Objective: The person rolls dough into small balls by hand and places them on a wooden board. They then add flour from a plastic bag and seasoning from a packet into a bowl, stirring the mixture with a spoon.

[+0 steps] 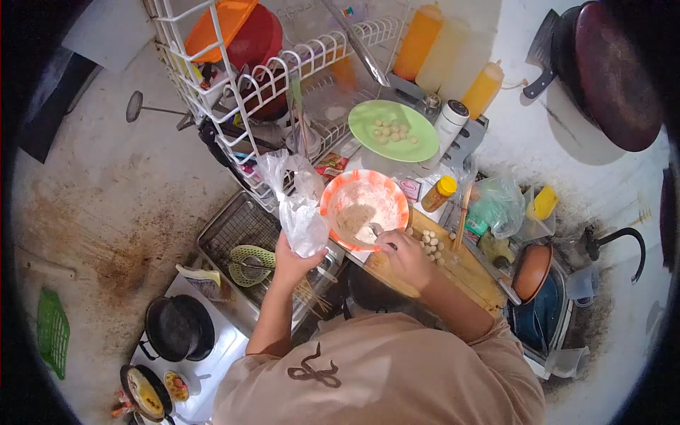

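My left hand [296, 263] is closed round the bottom of a white plastic bag [303, 225], held upright to the left of an orange-and-white bowl [404, 210]. Pale powder with a browner patch [356, 218] lies inside the bowl. At the bowl's right front edge, my right hand [405, 256] grips a spoon [376, 228], whose tip is in the powder. Several small pale balls [431, 244] rest on a wooden board [464, 280] beside my right hand. More balls [394, 132] lie on a green plate [421, 145] behind the bowl.
A white dish rack [237, 145] stands at the back left. A yellow-capped jar [439, 194] is right of the bowl. The knife [496, 273] lies along the board near the sink [535, 319]. Black pans [179, 328] are at the lower left.
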### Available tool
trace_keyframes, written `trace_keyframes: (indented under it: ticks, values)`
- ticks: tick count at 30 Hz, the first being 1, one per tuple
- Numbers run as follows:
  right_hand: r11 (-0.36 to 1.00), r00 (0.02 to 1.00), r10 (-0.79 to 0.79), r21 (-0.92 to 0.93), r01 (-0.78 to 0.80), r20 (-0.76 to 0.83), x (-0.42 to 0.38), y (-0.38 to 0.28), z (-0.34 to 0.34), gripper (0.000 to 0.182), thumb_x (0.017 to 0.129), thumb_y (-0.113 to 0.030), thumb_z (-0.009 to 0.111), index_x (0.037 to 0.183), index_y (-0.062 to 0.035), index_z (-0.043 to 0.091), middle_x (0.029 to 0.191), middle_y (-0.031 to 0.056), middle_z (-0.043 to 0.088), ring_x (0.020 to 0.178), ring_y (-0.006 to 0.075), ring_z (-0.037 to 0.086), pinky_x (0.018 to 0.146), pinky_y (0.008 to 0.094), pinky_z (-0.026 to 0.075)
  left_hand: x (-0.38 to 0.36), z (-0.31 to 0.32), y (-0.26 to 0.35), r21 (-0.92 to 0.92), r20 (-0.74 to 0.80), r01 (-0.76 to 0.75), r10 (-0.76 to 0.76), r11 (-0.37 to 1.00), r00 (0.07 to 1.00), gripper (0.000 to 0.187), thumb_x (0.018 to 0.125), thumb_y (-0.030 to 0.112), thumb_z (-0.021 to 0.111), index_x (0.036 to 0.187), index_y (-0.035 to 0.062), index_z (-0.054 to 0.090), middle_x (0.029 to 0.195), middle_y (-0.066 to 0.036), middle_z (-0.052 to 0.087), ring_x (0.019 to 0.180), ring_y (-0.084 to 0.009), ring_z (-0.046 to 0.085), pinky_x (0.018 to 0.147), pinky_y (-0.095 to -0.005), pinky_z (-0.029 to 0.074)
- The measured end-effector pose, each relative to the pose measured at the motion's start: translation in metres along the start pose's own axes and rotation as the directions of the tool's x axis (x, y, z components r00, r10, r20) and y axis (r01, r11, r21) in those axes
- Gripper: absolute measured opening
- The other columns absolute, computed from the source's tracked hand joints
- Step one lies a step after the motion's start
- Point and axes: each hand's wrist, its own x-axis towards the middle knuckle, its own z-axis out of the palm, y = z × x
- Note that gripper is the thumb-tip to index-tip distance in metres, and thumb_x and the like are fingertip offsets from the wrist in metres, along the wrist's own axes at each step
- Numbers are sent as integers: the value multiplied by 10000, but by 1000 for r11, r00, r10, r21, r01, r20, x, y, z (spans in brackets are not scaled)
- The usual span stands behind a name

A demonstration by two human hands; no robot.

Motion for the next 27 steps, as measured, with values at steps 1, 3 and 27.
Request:
trace_keyframes:
  ticks: [1, 3, 27]
  values:
    - [1000, 999, -23, 6, 24, -44, 2, 2, 0, 81, 788, -25, 526, 865, -15, 507, 851, 142, 580, 817, 317, 560, 735, 372, 450, 0, 1, 2, -8, 0, 1, -1, 1000, 1000, 713, 546, 87, 782, 1147, -17, 413, 1059, -98, 552, 962, -168, 543, 853, -309, 430]
    - [1000, 998, -12, 20, 13, -56, 5, 8, -1, 82, 786, -9, 517, 867, -12, 505, 866, 147, 579, 827, 316, 558, 739, 367, 450, -2, 3, 3, -14, -9, -1, 1, 1000, 1000, 711, 549, 84, 780, 1149, -16, 412, 1062, -99, 552, 965, -168, 544, 853, -310, 430]
    - [651, 968, -213, 719, 244, -136, 46, -26, -119, 162, 937, -223, 414, 913, -63, 435, 914, 134, 593, 735, 123, 506, 704, 262, 435, 15, 32, 82, 431, 184, -177, 106, 885, 977, 625, 575, 49, 714, 1151, 11, 476, 933, -90, 613, 870, -138, 579, 777, -269, 450]
